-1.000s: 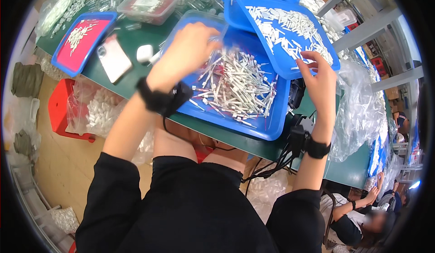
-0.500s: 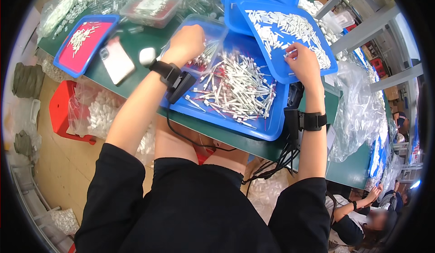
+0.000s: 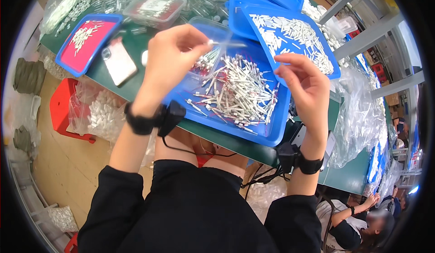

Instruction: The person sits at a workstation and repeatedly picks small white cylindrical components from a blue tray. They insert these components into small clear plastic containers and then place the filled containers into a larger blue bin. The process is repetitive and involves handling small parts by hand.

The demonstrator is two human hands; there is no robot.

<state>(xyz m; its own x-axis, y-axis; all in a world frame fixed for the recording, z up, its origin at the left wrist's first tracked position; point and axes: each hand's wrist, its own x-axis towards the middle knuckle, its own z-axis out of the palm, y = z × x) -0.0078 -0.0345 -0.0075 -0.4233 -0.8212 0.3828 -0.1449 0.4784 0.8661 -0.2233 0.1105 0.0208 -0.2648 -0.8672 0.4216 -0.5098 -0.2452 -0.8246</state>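
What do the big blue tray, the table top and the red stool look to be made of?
Blue tray: probably moulded plastic, smooth with a slight sheen and rounded rim. Table top: a matte green surface, perhaps laminate or a mat; hard to tell. Red stool: apparently glossy plastic, one-piece look.

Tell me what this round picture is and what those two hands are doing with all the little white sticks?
The picture comes from a small camera worn on a person's head, looking down. Its wide lens makes everything look round and bent. The two arms coming up from the bottom belong to that person. There is no machine here.

The left hand pinches one thin white stick by its end. The right hand is raised beside it with curled fingers; I cannot tell if it holds anything.

Under the hands sits a big blue tray piled with more sticks, on a green table. Another blue tray behind holds small white pieces. To the left lie a phone and a blue tray with a red inside.
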